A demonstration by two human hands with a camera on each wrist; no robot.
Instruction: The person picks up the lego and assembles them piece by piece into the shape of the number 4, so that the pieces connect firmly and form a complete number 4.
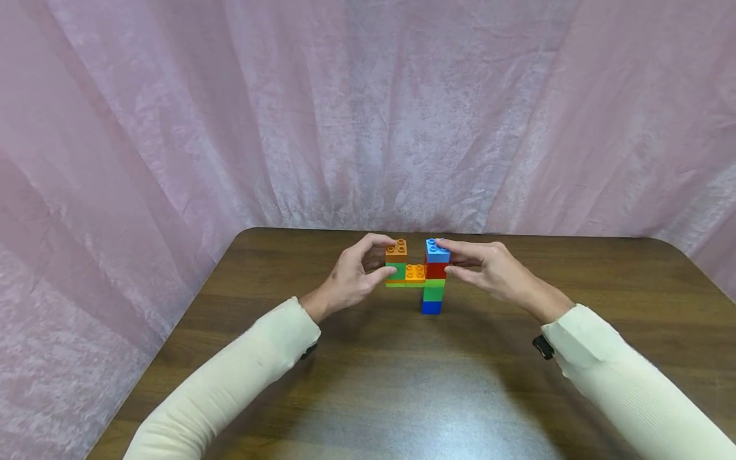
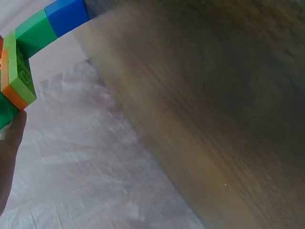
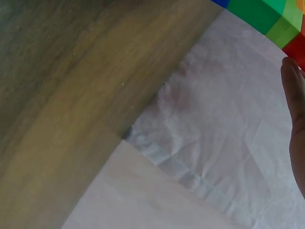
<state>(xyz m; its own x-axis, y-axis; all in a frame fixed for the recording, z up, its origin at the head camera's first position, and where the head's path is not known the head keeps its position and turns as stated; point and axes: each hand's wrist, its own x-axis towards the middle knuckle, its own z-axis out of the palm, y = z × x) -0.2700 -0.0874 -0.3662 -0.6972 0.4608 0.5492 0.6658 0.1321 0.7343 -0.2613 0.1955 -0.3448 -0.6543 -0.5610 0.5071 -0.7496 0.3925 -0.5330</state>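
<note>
A structure of toy building bricks stands on the table in the head view. Its right column has a blue brick (image 1: 432, 308) at the bottom, then a green brick (image 1: 433, 294), a thin lime layer, a red brick (image 1: 436, 271) and a light blue brick (image 1: 437, 254) on top. A flat orange piece (image 1: 415, 273) bridges leftward to a green brick (image 1: 397, 271) under a brown-orange brick (image 1: 396, 251). My left hand (image 1: 352, 273) pinches this left stack, thumb at the green brick. My right hand (image 1: 495, 268) holds the right column, thumb at the red brick and index finger at the light blue one.
The brown wooden table (image 1: 368, 396) has rounded far corners. Behind it hangs a pink curtain (image 1: 368, 115). The left stack overhangs the table, carried by the bridge and my hand. A small black device (image 1: 543, 347) sits at the right wrist.
</note>
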